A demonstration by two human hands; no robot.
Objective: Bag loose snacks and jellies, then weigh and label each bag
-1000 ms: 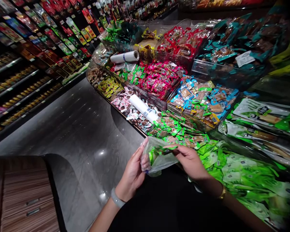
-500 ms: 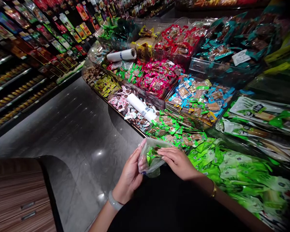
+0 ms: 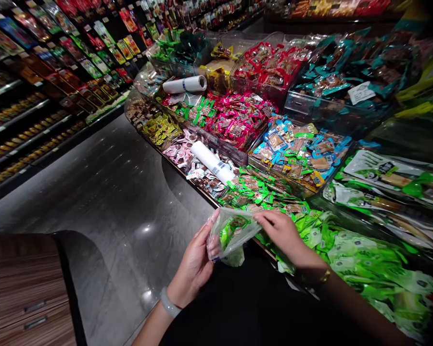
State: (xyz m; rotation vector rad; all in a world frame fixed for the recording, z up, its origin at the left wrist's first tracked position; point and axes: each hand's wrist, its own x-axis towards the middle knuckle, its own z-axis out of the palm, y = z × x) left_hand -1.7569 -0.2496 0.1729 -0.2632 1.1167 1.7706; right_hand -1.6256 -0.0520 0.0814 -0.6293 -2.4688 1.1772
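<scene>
A translucent bag (image 3: 248, 229) is held by both hands before the aisle-side edge of the table (image 3: 202, 192), toward the near end. Its left side is gripped by the left hand (image 3: 192, 266), with fingers partly seen through the plastic. The right side of its rim is pinched between the thumb and fingers of the right hand (image 3: 284, 236), so that the bag is kept spread between the two. Green-edged packets (image 3: 231, 228) are contained in the bag. A grey bangle (image 3: 170, 302) is worn on the left wrist and a gold-coloured bracelet (image 3: 325, 276) on the right.

Just beyond the bag, small green packets (image 3: 258, 189) are heaped along the aisle-side edge; toward the near right corner, larger green-and-white packets (image 3: 361, 254) are piled. A white roll (image 3: 212, 164) is laid aslant over pink-and-white packets (image 3: 180, 148) by the same edge, and a second roll (image 3: 184, 85) is placed nearer the far left corner. Pink packets (image 3: 238, 117) and blue packets (image 3: 303, 149) are held in inner compartments. Across the floor (image 3: 119, 192), a wooden cabinet (image 3: 25, 283) is seen at lower left.
</scene>
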